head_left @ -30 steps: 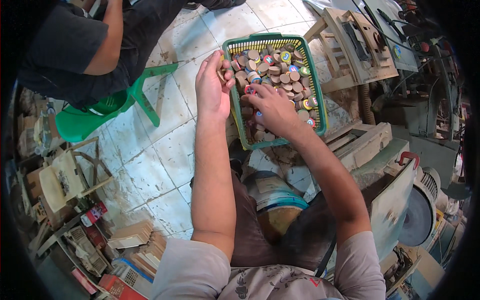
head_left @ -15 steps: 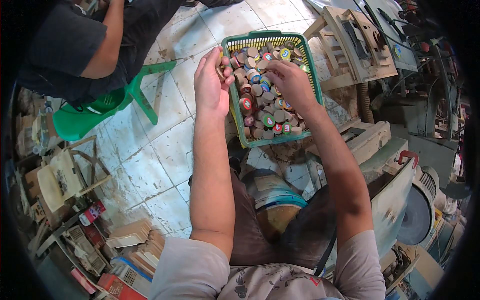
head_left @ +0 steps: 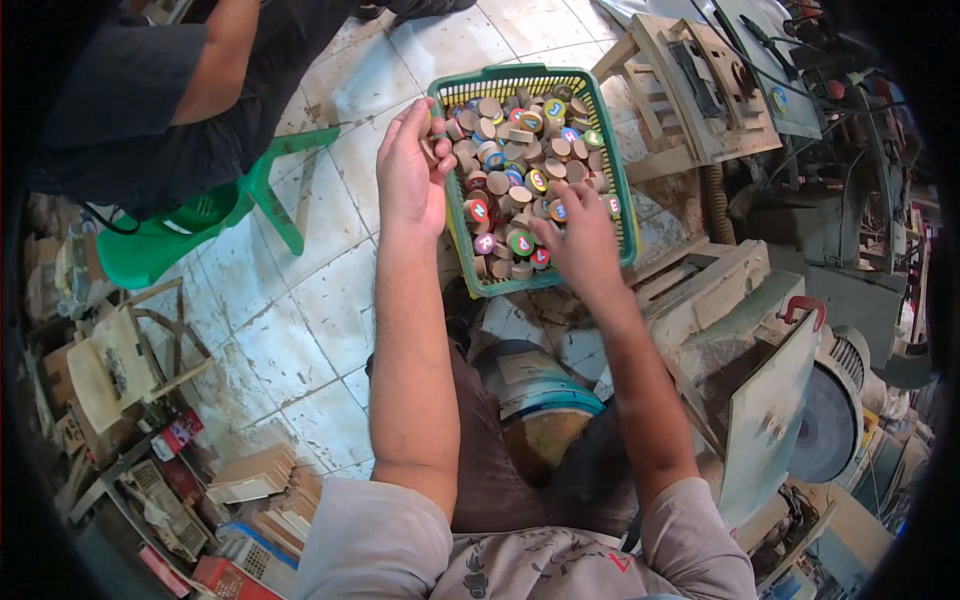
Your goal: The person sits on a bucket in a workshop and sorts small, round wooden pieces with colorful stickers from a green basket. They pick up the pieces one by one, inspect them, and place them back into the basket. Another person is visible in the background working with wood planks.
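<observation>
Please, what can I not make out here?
In the head view:
Left hand: number of held discs, hidden by the hand.
Basket: bottom, buried under the disc pile.
Right hand: whether it grips anything, hidden by its back.
Co-worker: head, cut off by the upper edge.

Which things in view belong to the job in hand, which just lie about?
Job:
- wooden discs, some in left hand
- green basket
- right hand, at the discs

Lying about:
- stacked boards
- green chair
- red clamp

Brown discs (head_left: 428,153) are partly covered by the left hand (head_left: 408,190), others are masked by the right hand (head_left: 583,248), and up there a co-worker (head_left: 125,80) gets cropped!
</observation>
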Demonstrator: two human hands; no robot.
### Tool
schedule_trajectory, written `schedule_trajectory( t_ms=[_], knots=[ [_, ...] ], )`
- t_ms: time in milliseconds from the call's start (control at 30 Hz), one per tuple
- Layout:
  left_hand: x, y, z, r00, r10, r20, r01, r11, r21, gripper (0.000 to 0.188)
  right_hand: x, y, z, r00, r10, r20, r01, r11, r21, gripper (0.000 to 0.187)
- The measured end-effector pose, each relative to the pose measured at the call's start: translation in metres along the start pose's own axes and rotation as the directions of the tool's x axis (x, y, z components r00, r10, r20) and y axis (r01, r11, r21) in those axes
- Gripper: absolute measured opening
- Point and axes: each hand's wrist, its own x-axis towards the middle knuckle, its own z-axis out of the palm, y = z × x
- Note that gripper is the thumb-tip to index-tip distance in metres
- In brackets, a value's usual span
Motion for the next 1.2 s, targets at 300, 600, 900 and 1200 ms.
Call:
schedule_trajectory(
  t_ms=[300, 600, 900, 1200],
  knots=[
    [0.002, -0.003, -0.003, 1.0, 0.009, 0.03, -0.009, 1.0, -0.007, 0.023, -0.027, -0.007, 0.005, 0.997, -0.077, -0.026, 0.081, 0.968, 0.239, 0.018],
    [0.002, -0.002, -0.002, 0.999, 0.003, 0.033, -0.003, 1.0, 0.004, 0.022, -0.026, -0.028, 0.01, 0.992, -0.127, -0.01, 0.114, 0.85, 0.514, 0.032],
    [0.002, -0.004, -0.001, 1.0, -0.002, 0.031, 0.002, 1.0, 0.006, 0.023, -0.008, 0.02, -0.013, 0.897, 0.253, 0.363, -0.411, 0.177, 0.894, 0.032],
    [0.003, -0.004, -0.001, 1.0, -0.002, 0.024, 0.002, 1.0, 0.019, 0.02, -0.006, 0.009, 0.004, 0.872, 0.173, 0.458, -0.488, 0.395, 0.778, 0.025]
  ],
)
